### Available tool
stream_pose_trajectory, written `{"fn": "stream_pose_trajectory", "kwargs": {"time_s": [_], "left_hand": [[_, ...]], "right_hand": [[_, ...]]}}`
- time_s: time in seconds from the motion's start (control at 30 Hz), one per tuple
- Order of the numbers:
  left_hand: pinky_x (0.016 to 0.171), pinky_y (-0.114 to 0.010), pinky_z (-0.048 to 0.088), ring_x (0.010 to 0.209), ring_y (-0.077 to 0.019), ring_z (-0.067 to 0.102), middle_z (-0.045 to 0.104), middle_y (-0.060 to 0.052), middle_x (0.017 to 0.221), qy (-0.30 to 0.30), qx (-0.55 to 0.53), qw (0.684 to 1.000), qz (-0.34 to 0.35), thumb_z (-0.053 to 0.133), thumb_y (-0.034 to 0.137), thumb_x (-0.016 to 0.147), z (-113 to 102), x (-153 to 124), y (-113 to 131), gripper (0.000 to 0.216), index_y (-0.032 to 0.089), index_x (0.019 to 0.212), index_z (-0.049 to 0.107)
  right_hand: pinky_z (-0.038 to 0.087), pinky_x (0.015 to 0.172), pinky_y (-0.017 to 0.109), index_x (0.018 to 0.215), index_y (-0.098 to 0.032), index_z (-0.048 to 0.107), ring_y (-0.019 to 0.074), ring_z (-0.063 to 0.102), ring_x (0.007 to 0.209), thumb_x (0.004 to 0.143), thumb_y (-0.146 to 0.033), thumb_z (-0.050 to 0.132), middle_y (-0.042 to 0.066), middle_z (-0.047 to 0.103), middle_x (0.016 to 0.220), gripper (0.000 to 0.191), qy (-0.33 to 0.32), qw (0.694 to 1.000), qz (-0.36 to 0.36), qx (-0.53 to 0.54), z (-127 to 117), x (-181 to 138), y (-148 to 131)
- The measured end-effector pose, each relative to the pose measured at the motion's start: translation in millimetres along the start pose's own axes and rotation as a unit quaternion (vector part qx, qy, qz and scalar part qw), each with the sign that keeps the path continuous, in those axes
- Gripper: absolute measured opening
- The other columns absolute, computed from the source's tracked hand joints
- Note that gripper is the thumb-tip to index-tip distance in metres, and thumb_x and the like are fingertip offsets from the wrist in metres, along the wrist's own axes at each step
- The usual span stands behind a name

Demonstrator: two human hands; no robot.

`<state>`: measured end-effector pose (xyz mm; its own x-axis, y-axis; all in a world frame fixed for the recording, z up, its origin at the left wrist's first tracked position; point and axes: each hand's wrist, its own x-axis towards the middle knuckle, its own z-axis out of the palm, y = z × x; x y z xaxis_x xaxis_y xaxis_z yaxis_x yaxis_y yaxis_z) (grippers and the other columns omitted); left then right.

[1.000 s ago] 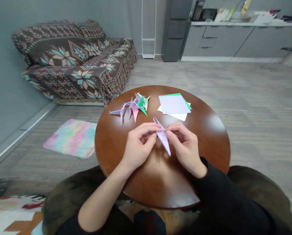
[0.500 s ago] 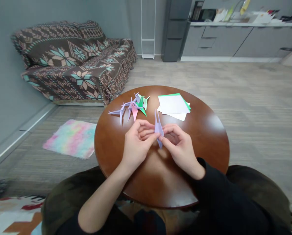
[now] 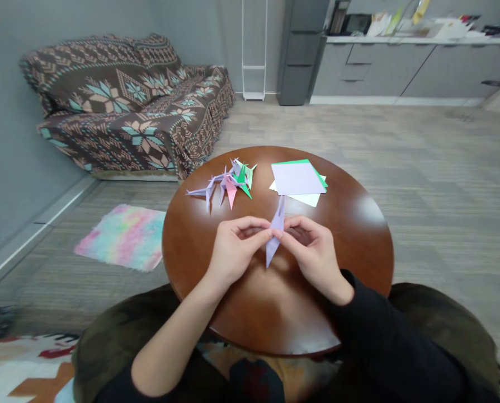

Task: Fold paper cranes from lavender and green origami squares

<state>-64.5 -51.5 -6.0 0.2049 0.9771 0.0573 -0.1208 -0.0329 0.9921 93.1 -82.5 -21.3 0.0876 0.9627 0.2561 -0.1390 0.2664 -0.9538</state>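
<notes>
A folded piece of lilac origami paper (image 3: 272, 252), long and narrow with pointed ends, is held up over the near half of the table. My left hand (image 3: 237, 246) pinches its left side between thumb and fingers. From the right, my right hand (image 3: 312, 249) pinches it too, and the two thumb tips meet on its middle. The upper end shows a narrow slit between two points. Fingers cover part of the middle folds.
On the round brown table (image 3: 350, 240), several folded paper cranes (image 3: 229, 183) in lilac, pink and green cluster at the far left. A stack of square paper sheets (image 3: 298, 179) lies far right. Beyond stand a covered sofa (image 3: 141, 112) and a fluffy rug (image 3: 122, 238).
The lilac paper has tilted, its lower tip now reaching nearer to me and its twin points closer together. Both hands still pinch it, with thumbs brought together.
</notes>
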Motion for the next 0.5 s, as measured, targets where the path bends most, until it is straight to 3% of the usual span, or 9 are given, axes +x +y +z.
{"fn": "stream_pose_trajectory", "kwargs": {"time_s": [0.2,0.5], "left_hand": [[0.077,-0.027,0.059,0.077,-0.0176,0.073,0.078,-0.004,0.082,-0.013,-0.01,1.0,0.0,0.087,0.028,0.071,0.0,1.9,-1.4,0.019,0.015,0.081,0.077],[0.079,-0.026,0.054,0.081,-0.0155,0.069,0.076,-0.004,0.088,-0.061,-0.021,0.998,-0.018,0.086,0.029,0.074,-2.5,4.9,-2.8,0.023,0.016,0.09,0.075]], "right_hand": [[0.056,0.072,0.03,0.079,-0.021,0.076,0.017,0.068,0.074,0.079,-0.025,0.083,0.002,0.074,0.08,0.009,0.049,0.999,-0.012,-0.017,-2.8,2.1,3.9],[0.053,0.078,0.031,0.086,-0.021,0.074,0.0165,0.067,0.08,0.093,-0.023,0.068,0.002,0.073,0.087,0.01,0.004,0.983,-0.087,-0.163,-0.9,-3.8,-3.1]]}}
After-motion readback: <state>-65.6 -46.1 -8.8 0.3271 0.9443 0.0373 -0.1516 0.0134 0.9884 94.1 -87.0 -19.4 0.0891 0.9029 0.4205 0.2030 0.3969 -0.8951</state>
